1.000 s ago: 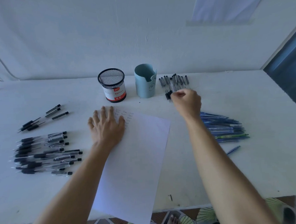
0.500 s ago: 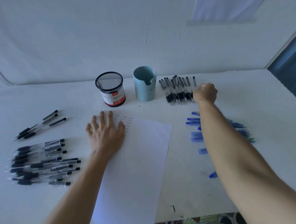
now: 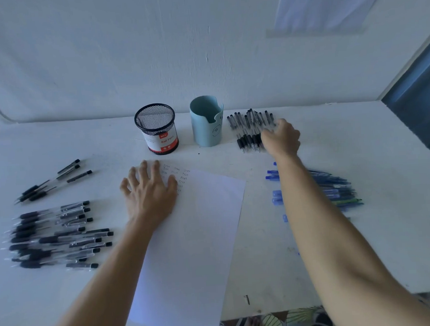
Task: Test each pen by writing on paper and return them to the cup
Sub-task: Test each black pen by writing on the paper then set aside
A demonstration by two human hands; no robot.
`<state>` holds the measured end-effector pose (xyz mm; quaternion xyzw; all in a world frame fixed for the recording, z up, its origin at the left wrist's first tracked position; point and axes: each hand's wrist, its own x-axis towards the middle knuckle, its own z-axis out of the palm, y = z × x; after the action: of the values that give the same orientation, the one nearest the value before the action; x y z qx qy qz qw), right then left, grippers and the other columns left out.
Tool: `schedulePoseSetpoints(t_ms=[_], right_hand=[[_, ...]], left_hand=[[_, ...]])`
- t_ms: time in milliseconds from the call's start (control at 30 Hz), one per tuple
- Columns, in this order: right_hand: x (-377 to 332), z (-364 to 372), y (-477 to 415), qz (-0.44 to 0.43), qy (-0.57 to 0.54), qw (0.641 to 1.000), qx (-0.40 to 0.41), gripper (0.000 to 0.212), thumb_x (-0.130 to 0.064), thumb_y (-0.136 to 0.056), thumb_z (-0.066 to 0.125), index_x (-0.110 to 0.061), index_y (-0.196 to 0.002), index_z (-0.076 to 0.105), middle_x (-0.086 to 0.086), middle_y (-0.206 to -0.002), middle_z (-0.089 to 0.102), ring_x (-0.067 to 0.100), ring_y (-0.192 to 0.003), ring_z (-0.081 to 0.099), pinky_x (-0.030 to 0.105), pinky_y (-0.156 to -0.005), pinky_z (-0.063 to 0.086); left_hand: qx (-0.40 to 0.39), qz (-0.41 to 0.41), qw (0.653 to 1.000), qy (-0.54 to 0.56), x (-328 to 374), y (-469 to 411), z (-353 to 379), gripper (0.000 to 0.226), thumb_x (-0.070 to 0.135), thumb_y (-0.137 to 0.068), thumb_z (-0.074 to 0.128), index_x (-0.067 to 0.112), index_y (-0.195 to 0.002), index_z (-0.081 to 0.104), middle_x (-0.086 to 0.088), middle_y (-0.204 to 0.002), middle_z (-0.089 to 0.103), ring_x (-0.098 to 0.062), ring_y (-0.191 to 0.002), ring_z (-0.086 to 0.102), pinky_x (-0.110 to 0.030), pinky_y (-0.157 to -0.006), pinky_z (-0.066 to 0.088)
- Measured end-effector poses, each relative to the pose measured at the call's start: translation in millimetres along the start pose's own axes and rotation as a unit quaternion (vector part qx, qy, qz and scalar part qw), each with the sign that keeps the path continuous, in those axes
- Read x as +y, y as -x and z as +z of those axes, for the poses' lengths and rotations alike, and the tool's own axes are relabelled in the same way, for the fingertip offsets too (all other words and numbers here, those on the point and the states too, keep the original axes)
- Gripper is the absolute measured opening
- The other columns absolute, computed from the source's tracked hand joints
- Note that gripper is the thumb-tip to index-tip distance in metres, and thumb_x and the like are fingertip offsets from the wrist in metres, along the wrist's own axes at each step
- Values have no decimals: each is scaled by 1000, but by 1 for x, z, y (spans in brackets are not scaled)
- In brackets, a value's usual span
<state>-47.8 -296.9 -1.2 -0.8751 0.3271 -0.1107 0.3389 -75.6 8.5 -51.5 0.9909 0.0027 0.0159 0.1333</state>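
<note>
White table (image 3: 378, 249) fills the lower two thirds of the frame, set against a pale wall.

Sheet of paper (image 3: 200, 238): lies askew at centre, with its lower corner hanging past the table's near edge.

Left hand (image 3: 148, 193): flat on the paper's upper left corner, palm down, fingers straight and spread. It holds nothing.

Right hand (image 3: 283, 139): reached to upper centre-right, resting on the right side of a row of black pens (image 3: 247, 128). Its fingers are curled down onto the pens and hidden behind the knuckles, so I cannot tell whether they pinch a pen or merely touch the row.

Large heap of black pens (image 3: 58, 236): lower left, lying roughly sideways (blurred, count not readable).

Blue pens (image 3: 335, 189): right of the paper, partly hidden under the right forearm.

Small cluster of black pens (image 3: 53, 181): left, above the large heap.

Pale blue cup (image 3: 207, 124): upright at upper centre, just left of the pen row. No pens show inside.

Black mesh cup (image 3: 157, 131): upright, just left of the blue cup, with a red-and-white label.

Handwriting (image 3: 178, 176): short rows of small words at the paper's top, just beside the left hand's fingertips.
</note>
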Motion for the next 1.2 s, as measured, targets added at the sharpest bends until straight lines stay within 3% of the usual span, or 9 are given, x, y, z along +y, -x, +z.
schedulePoseSetpoints(t_ms=[167, 367, 467, 633, 733, 800, 933, 1033, 1200], right_hand=[[-17, 16, 52, -119, 21, 991, 53, 37, -22, -87, 59, -17, -124, 64, 6, -128, 62, 30, -120, 52, 38, -94, 41], [-24, 49, 127, -286, 39, 951, -114, 40, -34, -85, 53, -23, -121, 67, 0, -129, 63, 23, -119, 55, 35, -97, 39], [-17, 63, 149, -309, 105, 929, -171, 48, -40, -90, 54, -25, -136, 57, 0, -147, 48, 22, -138, 39, 41, -112, 27], [-2, 67, 161, -317, 222, 899, -207, 65, -58, -97, 36, -34, -156, 20, -5, -167, 6, 20, -154, 1, 49, -122, -4], [0, 65, 162, -319, 251, 889, -212, 68, -61, -98, 30, -37, -158, 10, -7, -167, -3, 19, -154, -7, 52, -121, -10], [-1, 65, 163, -319, 255, 888, -213, 68, -61, -98, 28, -36, -158, 8, -7, -167, -4, 19, -154, -8, 52, -121, -11], [0, 66, 165, -325, 249, 891, -198, 67, -59, -99, 29, -35, -158, 10, -6, -168, -2, 20, -154, -6, 53, -121, -9], [1, 66, 166, -329, 246, 892, -191, 67, -59, -99, 29, -34, -158, 11, -6, -168, 0, 20, -154, -5, 53, -121, -7], [1, 65, 166, -327, 222, 899, -188, 70, -58, -97, 36, -30, -158, 16, -6, -167, 5, 19, -154, -2, 53, -122, -7]], left_hand=[[8, -20, 999, 42, 0, -1, -3, 63, 55, -96, 42, 24, -150, 34, -2, -162, 27, -26, -150, 15, -46, -121, 7], [25, -48, 987, 148, -5, -1, -12, 68, 41, -91, 58, 20, -152, 36, -4, -157, 39, -23, -149, 23, -42, -122, 11], [29, -61, 971, 229, -10, -1, -21, 62, 28, -89, 61, 19, -147, 42, -5, -148, 49, -27, -139, 40, -43, -118, 26], [61, -77, 906, 412, -31, 4, -42, 38, 16, -87, 57, 20, -124, 67, 6, -121, 67, -12, -109, 61, -39, -106, 47], [139, -66, 941, 303, -49, 9, -50, 31, 6, -88, 55, 17, -111, 74, -3, -109, 72, -16, -93, 61, -33, -91, 48], [164, -63, 966, 191, -61, 10, -53, 33, 6, -87, 55, 17, -113, 72, -11, -117, 70, -28, -106, 56, -39, -93, 42], [86, -120, 989, 25, -83, -1, -58, 55, 19, -94, 49, 20, -148, 40, -9, -159, 30, -29, -148, 17, -51, -115, 16], [0, -156, 988, -5, -97, -13, -61, 68, 16, -96, 39, 16, -159, 12, -6, -167, 12, -30, -153, 3, -52, -121, 6], [16, -135, 990, -26, -102, -15, -61, 50, 2, -92, 46, 7, -141, 47, -18, -145, 42, -39, -135, 31, -54, -109, 32]])
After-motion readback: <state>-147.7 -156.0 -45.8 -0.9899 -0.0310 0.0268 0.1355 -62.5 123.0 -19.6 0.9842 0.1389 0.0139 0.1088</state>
